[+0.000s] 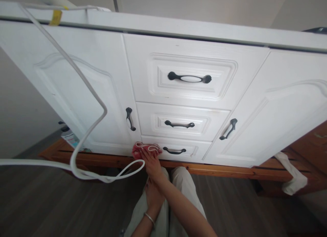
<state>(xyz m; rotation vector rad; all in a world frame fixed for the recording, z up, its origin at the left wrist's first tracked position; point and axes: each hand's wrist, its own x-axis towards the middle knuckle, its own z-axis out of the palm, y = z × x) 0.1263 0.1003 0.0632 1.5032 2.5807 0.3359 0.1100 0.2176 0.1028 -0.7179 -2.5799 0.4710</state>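
My right hand (152, 163) presses a red cloth (138, 150) with white edging against the lower left corner of the bottom drawer, fingers lying over the cloth. My left hand (153, 193), below a bracelet at the wrist, rests near my thigh and under my right wrist; its fingers are hidden. In front stands a white cabinet (176, 111). To the right of the cloth is the bottom drawer's black handle (174, 151).
A white cable (94, 94) hangs across the left door and loops beside the cloth. The cabinet stands on a wooden bench (204, 169). A bottle (69, 136) is at its left end, a white cloth (293, 177) at its right. My knees are close to the bench.
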